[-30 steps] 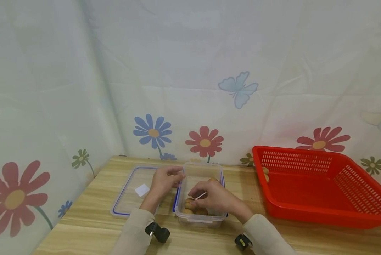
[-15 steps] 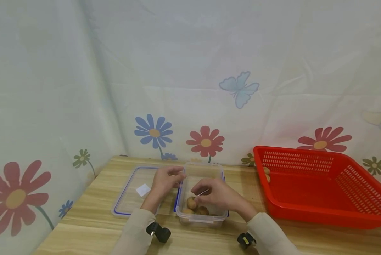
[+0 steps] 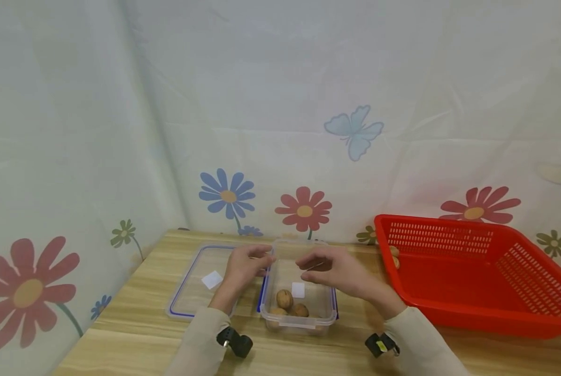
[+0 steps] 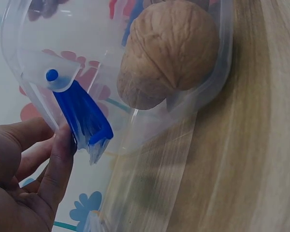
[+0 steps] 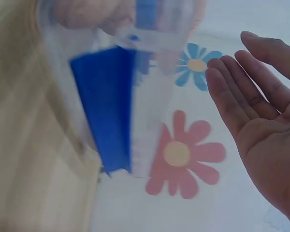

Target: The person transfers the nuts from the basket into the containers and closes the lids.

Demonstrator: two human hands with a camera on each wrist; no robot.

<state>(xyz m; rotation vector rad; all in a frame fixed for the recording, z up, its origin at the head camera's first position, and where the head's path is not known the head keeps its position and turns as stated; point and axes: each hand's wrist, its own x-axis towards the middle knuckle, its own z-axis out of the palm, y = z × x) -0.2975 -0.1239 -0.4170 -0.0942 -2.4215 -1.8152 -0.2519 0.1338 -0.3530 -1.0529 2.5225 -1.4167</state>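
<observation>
A clear plastic food container point(image 3: 299, 330) with blue side latches stands on the table, several walnuts point(image 3: 285, 299) gathered at its near end. A white square label lies on its floor. My left hand point(image 3: 243, 266) pinches the left rim of the container, fingertips right beside the hanging blue latch point(image 4: 84, 116) in the left wrist view. My right hand point(image 3: 338, 271) hovers over the container's right side, fingers parted and holding nothing. The right wrist view shows its palm point(image 5: 266, 130) bare, apart from the container wall.
Left of the container lies its clear lid point(image 3: 191, 292) with a blue seal, flat on the wooden table point(image 3: 134, 324). On the right stands a red plastic basket point(image 3: 473, 313) with walnuts point(image 3: 395, 257) in its left corner. A flowered curtain hangs behind.
My right hand has risen from the walnuts inside the container and moved right, its fingers spreading apart. The walnuts and the label now show. My left hand stays at the rim.
</observation>
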